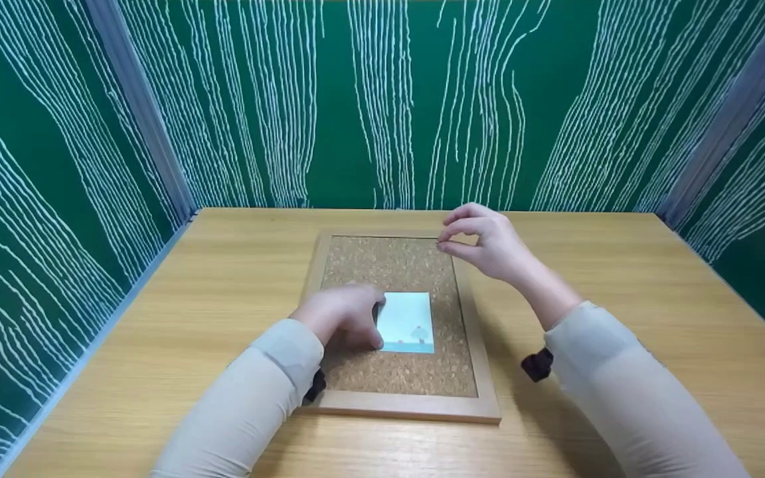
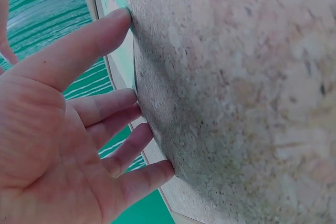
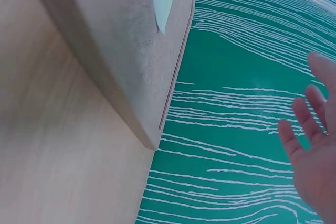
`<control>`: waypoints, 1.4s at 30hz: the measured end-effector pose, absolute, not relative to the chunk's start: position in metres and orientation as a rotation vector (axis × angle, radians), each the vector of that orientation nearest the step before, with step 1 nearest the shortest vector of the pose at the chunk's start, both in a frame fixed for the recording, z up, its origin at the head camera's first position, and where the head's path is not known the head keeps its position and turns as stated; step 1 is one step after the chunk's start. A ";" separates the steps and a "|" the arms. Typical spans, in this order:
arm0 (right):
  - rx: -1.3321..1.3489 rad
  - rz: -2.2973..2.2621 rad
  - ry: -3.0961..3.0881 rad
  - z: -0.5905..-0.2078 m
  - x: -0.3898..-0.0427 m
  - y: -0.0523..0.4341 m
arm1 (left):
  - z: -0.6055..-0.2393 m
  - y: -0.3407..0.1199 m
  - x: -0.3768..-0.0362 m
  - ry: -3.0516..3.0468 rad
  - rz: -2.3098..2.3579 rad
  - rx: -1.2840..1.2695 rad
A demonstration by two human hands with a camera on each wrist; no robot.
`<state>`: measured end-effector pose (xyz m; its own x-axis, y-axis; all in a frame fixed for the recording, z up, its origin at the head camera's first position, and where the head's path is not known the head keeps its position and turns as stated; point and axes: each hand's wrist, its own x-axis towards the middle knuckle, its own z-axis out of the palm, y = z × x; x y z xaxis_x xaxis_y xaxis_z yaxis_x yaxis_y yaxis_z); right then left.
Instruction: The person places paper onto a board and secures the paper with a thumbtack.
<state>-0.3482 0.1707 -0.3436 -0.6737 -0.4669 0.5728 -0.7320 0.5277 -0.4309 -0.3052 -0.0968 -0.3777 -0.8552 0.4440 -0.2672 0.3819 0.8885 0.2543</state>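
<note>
On the wooden table (image 1: 621,318), a cork board (image 1: 396,265) lies flat in a pale, square-edged wooden frame (image 1: 482,372), its long sides running away from the person. The cork is grainy and speckled, brown and tan; in the left wrist view it shows up close as a rough, pitted surface. A small rectangular card (image 1: 408,322), smooth and light blue with a paler band along its lower edge, lies on the cork near the middle of the board.

The left hand (image 1: 342,317) rests on the cork at the card's left edge, fingers only slightly bent and spread, their tips (image 2: 126,17) pressing the board and touching the card's rim; it grips nothing. The right hand (image 1: 485,242) hovers above the far right corner of the frame, thumb and forefinger drawn close together; whether they pinch something small cannot be told. In the right wrist view its other fingers stand straight. Both arms wear smooth beige sleeves (image 1: 621,378). Green walls (image 1: 382,99) with wavy white lines, like wood grain, close round the table.
</note>
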 end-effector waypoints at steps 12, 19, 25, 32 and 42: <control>1.062 0.714 -2.860 -0.335 -0.367 0.145 | -0.379 -0.098 -0.308 2.749 0.242 0.607; 1.014 0.614 -3.056 -0.342 -0.371 0.138 | -0.380 -0.098 -0.309 2.748 0.241 0.625; 1.056 0.470 -3.192 -0.353 -0.372 0.126 | -0.381 -0.099 -0.309 2.748 0.245 0.630; 1.125 0.267 -3.215 -0.365 -0.370 0.116 | -0.383 -0.099 -0.310 2.748 0.268 0.641; 1.059 0.273 -3.254 -0.374 -0.371 0.113 | -0.381 -0.098 -0.309 2.737 0.288 0.592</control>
<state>-0.3705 0.1133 -0.3740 -0.7716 -0.5954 -0.2241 -0.5498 0.8013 -0.2359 -0.3094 -0.0977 -0.3812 -0.8610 0.4308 -0.2703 0.3650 0.8936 0.2613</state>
